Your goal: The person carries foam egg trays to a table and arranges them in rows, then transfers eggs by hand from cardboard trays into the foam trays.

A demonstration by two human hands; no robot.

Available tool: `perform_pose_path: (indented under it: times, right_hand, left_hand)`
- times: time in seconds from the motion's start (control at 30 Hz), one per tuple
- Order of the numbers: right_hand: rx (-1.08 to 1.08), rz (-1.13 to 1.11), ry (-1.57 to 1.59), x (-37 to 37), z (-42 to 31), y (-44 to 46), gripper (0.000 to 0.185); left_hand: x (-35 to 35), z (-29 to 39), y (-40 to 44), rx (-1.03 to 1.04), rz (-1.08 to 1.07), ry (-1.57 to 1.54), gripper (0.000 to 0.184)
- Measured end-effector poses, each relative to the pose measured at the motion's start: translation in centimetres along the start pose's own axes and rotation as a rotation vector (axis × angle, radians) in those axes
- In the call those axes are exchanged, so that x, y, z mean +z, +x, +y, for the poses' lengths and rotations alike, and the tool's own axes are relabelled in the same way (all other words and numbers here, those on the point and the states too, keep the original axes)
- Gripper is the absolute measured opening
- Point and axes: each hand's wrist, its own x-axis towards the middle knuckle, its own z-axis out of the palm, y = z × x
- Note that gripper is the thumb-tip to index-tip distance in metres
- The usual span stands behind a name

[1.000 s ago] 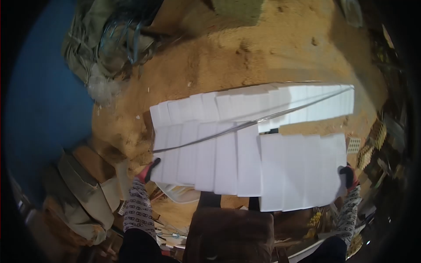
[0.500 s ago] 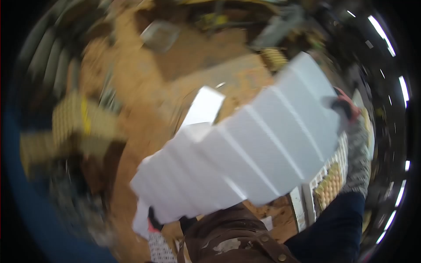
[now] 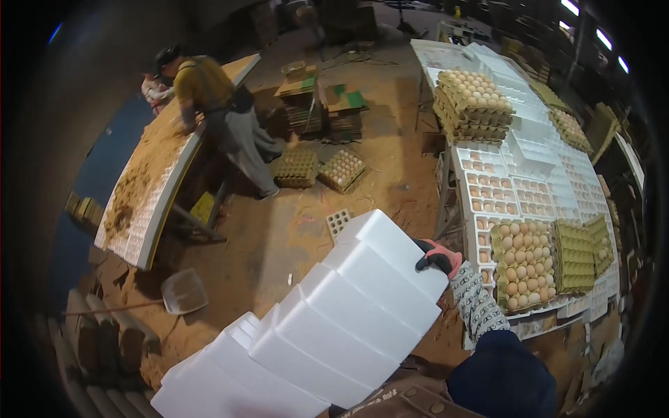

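Swings white boxes [image 3: 355, 303] round from floor side to egg table [image 3: 437, 54], bringing them nearer — grips end with right hand [image 3: 440, 259]; cannot tell unseen left hand's hold.

The left hand has left view, while the egg-laden table [image 3: 435, 54] now shows broadly beside the white foam stack [image 3: 338, 306].

White stack [image 3: 334, 317], pink-and-black glove [image 3: 442, 258]

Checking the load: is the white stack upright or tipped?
Tipped sideways: the white stack runs from the right hand toward the picture's lower left.
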Motion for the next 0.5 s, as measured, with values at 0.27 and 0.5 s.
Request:
perform_pose_path:
  times: [0.27, 0.5]
  right_hand:
    - [-0.339, 0.315, -0.256, -8.8, -8.3, 5.7, 0.025]
    - [-0.176, 0.775, -0.033, -21.4, -23.1, 10.5, 0.038]
  left_hand:
    - [8.6, -1.2, 22.7, 0.023, -0.211, 0.05, 0.058]
    - [35.8, -6.2, 42.4, 0.494, -0.662, 0.65, 0.059]
